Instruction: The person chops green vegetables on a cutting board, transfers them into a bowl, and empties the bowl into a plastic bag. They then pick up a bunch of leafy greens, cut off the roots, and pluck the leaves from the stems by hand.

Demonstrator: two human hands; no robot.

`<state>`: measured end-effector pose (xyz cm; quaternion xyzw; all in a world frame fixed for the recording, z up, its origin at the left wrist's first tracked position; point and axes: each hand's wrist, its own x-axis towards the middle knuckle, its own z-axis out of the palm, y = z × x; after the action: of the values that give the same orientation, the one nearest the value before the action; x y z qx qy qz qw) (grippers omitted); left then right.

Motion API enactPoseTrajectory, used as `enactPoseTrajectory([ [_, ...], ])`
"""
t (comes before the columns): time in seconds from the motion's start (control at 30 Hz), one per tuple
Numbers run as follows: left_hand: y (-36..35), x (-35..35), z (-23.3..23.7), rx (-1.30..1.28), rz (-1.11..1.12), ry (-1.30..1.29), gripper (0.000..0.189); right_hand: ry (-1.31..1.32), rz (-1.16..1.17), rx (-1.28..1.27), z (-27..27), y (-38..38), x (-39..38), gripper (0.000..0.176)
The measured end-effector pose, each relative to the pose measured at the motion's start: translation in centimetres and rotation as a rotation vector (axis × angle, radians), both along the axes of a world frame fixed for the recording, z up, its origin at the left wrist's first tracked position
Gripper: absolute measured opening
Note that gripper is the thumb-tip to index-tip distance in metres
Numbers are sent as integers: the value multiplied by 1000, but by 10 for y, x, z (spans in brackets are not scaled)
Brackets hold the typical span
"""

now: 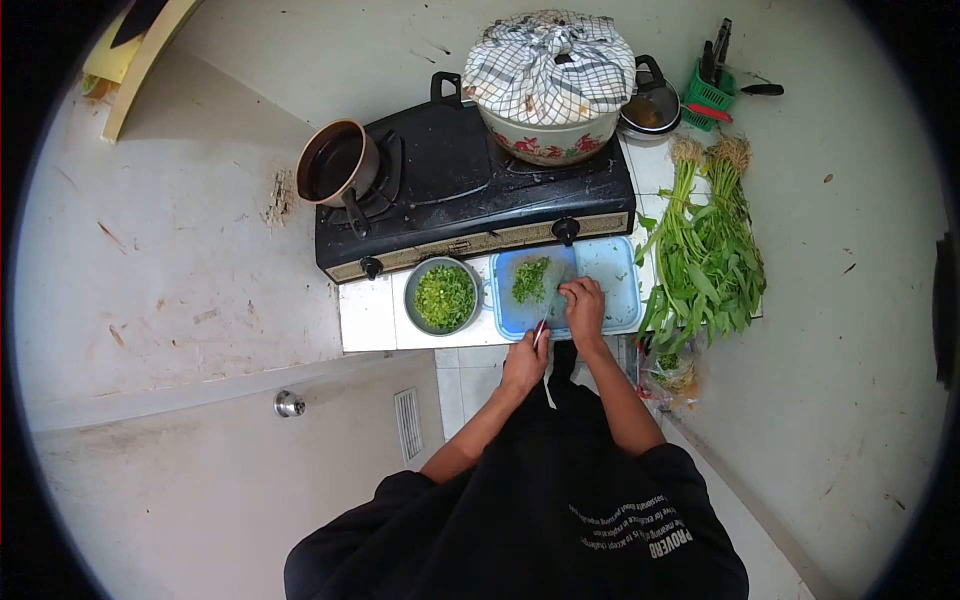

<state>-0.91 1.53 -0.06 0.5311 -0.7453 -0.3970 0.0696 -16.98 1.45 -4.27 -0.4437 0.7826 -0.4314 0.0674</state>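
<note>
My left hand [525, 362] is wrapped round a knife [541, 328] with a reddish handle, held over the near edge of a blue cutting board [623, 285]. On the same board my right hand [583, 305] has its fingers bent and pressed together. Whatever it pinches is hidden. A small heap of chopped greens [530, 280] lies on the board, left of my right fingers. Close by on the left stands a grey bowl [409, 298] holding chopped greens [445, 296].
Behind the board is a black gas stove [430, 165] with a saucepan [340, 160] and a large cloth-covered pot [550, 135]. Rooted leafy greens [700, 260] lie on the right. A green utensil basket [708, 95] and small pan [652, 110] stand at the back right.
</note>
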Motion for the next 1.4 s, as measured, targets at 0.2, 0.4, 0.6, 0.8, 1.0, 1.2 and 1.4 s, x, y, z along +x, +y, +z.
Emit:
enactPoseTrajectory([
  [0.2,-4,-11,-8,-44,14,-67,43,-55,-30,-40,-2,-1,4,8],
  [0.4,-8,-4,7,-25,44,-43,46,14,44,2,0,6,1,17],
  [0.6,-6,0,15,32,26,-35,48,137,64,11,-3,10,4,23],
  [0.8,-2,-7,2,-7,4,-41,47,104,43,1,-6,7,1,22],
  [1.0,-11,-18,-3,-43,50,-65,48,42,7,-1,2,6,2,13],
  [1.2,-11,-9,6,-6,19,7,49,-18,-17,-10,-1,6,-4,9],
  [1.4,-6,-10,1,-26,-8,-9,48,33,-11,23,0,8,1,11],
])
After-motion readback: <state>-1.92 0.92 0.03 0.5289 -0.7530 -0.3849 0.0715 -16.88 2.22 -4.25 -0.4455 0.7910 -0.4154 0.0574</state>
